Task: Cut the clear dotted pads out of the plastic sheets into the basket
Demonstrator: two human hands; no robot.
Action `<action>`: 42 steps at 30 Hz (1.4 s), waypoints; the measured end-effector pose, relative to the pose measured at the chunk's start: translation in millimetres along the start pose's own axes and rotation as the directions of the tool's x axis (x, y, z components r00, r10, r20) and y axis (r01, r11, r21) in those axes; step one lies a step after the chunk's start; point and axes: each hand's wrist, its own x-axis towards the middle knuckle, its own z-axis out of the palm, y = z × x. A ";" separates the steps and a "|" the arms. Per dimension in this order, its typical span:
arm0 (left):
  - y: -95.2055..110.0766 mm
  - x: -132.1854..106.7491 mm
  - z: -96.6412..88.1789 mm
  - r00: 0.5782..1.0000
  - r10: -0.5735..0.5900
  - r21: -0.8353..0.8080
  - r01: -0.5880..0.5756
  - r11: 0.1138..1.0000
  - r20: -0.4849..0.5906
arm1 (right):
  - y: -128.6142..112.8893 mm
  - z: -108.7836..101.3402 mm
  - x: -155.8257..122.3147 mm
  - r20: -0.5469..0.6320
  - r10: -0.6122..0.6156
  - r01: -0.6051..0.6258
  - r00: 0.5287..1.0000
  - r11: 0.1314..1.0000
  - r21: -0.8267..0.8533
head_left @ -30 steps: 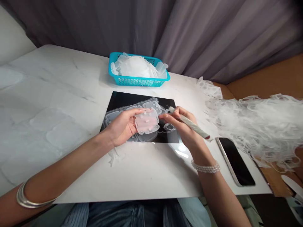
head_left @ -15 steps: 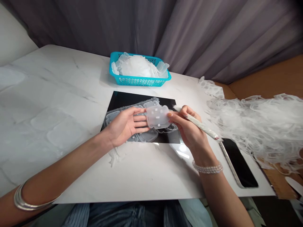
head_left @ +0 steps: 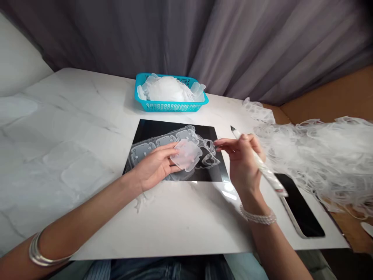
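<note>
My left hand holds a small frosted translucent plastic piece with rounded corners, its thumb on top and fingers beneath. Below it lies a clear plastic sheet bearing several similar shapes, on a black mat. At the sheet's right end, cut-out outlines of clear scrap curl over the mat. My right hand is off to the right, apart from the piece, gripping a white pen-like tool whose dark tip points up and away. Its fingertips hover near the scrap; I cannot tell whether they touch it.
A blue basket heaped with frosted pieces stands at the back. On the right is a large pile of clear scrap beside a phone. Translucent sheets lie at left on the white table. A grey curtain hangs behind.
My right hand has let go of the plastic piece and moved right, tilting the pen-like tool more upright. The piece now rests in my left hand alone, slightly lower and turned.
</note>
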 end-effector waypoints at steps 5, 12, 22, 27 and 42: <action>-1.6 -1.6 -1.5 0.982 0.127 0.074 -0.117 0.990 -0.138 | 2.2 -23.8 13.7 -0.149 0.214 -0.183 0.965 0.963 0.197; 61.2 29.3 -19.6 0.578 0.810 0.636 -0.591 0.496 -0.095 | 11.2 -24.1 12.4 -0.228 0.291 -0.250 0.929 0.949 0.194; 113.6 134.5 27.6 0.746 0.413 0.805 -0.272 -0.527 0.522 | 16.2 -16.5 1.9 -0.069 0.263 -0.264 0.962 0.965 0.005; 48.8 89.2 8.4 0.818 0.184 0.729 -0.354 -0.586 0.545 | 7.1 -19.4 2.3 -0.031 0.268 -0.270 0.963 0.960 -0.070; 1.4 23.3 -46.8 0.884 0.212 0.744 -0.197 -0.638 0.417 | 24.7 -14.8 5.9 0.035 0.343 -0.312 0.939 0.887 -0.340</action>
